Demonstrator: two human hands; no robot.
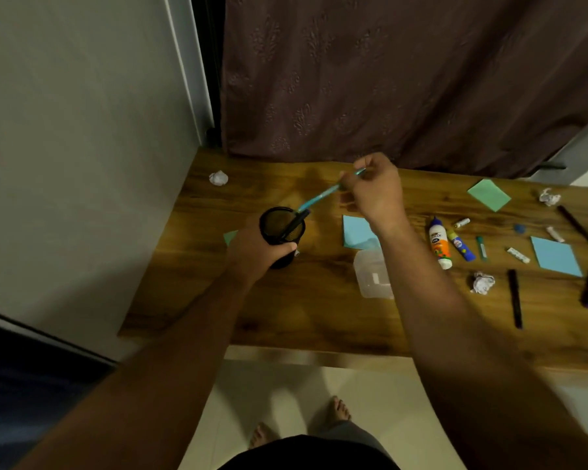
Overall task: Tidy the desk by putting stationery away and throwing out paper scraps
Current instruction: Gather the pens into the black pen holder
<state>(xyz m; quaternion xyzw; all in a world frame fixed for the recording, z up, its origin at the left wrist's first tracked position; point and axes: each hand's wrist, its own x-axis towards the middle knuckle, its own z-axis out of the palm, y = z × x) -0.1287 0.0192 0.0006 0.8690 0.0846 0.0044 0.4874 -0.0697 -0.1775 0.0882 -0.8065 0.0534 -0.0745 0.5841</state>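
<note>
My left hand (252, 252) grips a black mesh pen cup (282, 228) on the wooden desk (319, 317). A dark pen leans inside the cup. My right hand (374, 188) pinches the upper end of a light blue pen (323, 195), whose lower tip sits at the cup's rim. To the right lie a white glue bottle (439, 244), a blue glue stick (461, 245), dark pens (515, 298), and blue (555, 256) and green (488, 194) paper notes. Crumpled paper scraps lie at the far left (218, 178), the far right (549, 197) and front right (482, 283).
A clear plastic box (372, 278) stands near my right forearm, partly over a blue note (357, 232). A maroon curtain (404, 79) hangs behind the desk and a grey wall (82, 147) is at left. My bare feet (340, 407) stand on a pale tiled floor.
</note>
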